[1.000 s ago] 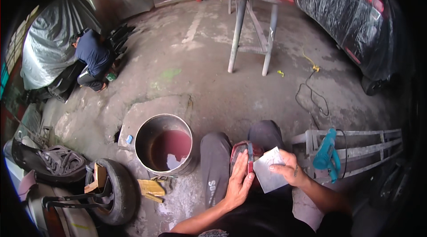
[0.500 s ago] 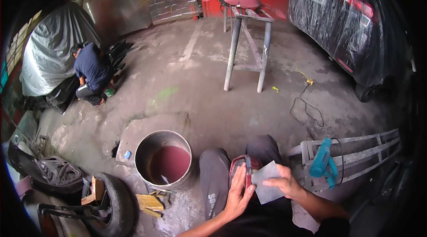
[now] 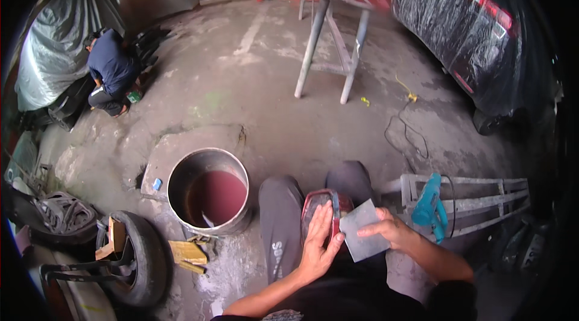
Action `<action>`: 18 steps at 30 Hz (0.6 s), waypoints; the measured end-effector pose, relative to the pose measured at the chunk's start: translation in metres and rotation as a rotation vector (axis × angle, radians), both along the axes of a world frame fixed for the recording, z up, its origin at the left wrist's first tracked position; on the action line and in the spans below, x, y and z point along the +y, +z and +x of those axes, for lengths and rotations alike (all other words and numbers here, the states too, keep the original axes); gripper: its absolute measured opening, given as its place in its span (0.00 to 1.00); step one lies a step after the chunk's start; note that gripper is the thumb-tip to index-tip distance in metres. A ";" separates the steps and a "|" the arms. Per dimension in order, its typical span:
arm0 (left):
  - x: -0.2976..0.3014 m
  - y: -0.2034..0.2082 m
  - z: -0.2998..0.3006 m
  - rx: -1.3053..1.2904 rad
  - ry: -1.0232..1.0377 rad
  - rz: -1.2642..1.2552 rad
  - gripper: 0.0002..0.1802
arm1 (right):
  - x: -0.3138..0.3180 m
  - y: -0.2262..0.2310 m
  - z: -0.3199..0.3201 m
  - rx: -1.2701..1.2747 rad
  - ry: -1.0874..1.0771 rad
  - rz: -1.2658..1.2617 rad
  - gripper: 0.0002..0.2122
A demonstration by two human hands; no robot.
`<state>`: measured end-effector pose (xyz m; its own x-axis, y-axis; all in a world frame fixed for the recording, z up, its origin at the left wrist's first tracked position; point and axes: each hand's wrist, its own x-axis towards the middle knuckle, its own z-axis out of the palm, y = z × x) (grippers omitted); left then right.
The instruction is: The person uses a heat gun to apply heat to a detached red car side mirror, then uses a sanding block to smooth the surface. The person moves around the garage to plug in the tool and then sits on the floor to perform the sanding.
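Note:
A red car tail light (image 3: 344,201) with a greyish face lies on my lap, between my knees. My left hand (image 3: 318,245) rests over it with its fingers stretched out flat along the face. The thumb points toward the near corner of a grey sheet of sandpaper (image 3: 357,239); whether they touch I cannot tell. My right hand (image 3: 392,232) pinches that sheet from its right side, fingers on top and the thumb hidden beneath. The sheet is flat and slightly tilted, close beside the tail light.
A metal drum (image 3: 241,215) of reddish liquid stands left of my knees, near a tyre (image 3: 154,267) and a yellow piece (image 3: 188,252). At right, a teal power tool (image 3: 429,206) lies on a slatted frame (image 3: 482,205). Ahead are a trestle (image 3: 313,44), a wrapped car (image 3: 464,31) and a crouching person (image 3: 113,68).
The whole view has tilted downward and shifted a little, so the surroundings sit higher in the picture. Both hands keep nearly the same pose on the tail light and sandpaper.

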<state>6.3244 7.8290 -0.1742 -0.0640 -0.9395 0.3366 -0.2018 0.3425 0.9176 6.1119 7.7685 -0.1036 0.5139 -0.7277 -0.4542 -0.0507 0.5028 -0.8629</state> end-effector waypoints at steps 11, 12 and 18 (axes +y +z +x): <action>-0.004 -0.015 -0.004 -0.009 -0.036 -0.037 0.38 | 0.003 0.039 -0.002 0.278 -0.008 -0.199 0.17; -0.005 -0.014 -0.004 -0.013 -0.033 -0.056 0.37 | 0.003 0.051 -0.008 0.290 -0.054 -0.232 0.17; -0.008 -0.017 -0.005 -0.015 -0.036 -0.037 0.37 | -0.004 0.072 -0.008 0.390 -0.069 -0.337 0.14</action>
<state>6.3198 7.8208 -0.1908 -0.1028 -0.9235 0.3695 -0.2019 0.3832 0.9014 6.1041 7.7648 -0.0314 0.2987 -0.8930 -0.3367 -0.3772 0.2136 -0.9011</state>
